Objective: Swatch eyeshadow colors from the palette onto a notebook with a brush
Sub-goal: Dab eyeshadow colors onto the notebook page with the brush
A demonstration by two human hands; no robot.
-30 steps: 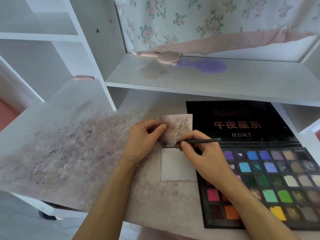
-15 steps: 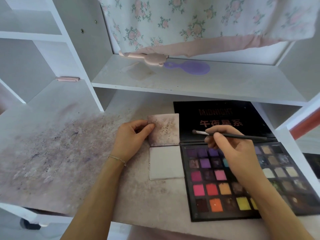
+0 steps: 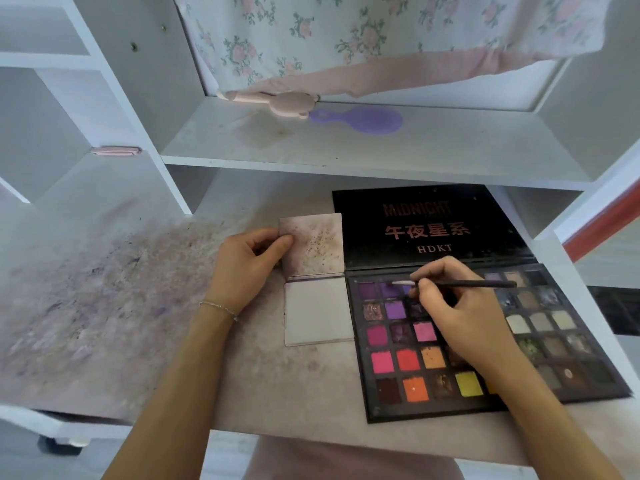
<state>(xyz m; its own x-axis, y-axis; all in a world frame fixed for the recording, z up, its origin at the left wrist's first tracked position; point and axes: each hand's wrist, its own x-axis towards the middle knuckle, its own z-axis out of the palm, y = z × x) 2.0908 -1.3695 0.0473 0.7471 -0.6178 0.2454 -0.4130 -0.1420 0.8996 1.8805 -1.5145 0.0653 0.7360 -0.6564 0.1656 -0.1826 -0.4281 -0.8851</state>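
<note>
Stained counter (image 3: 104, 306), shelves behind. My right hand (image 3: 453, 313), pinching the brush (image 3: 460, 284), has swung off the notebook (image 3: 317, 282) to the palette (image 3: 485, 341); bristles at a purple pan, reloading colour, I judge. Left hand (image 3: 242, 268) still pins the upper page.

Left hand (image 3: 247, 268) pinching, right hand (image 3: 450, 311) curled, both hands forward.

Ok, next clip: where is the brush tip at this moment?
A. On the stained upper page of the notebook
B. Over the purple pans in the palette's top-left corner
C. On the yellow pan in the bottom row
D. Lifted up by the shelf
B. The right hand holds the brush with its pale tip at the purple pans in the top-left corner of the palette, while the left hand holds the notebook.
</note>
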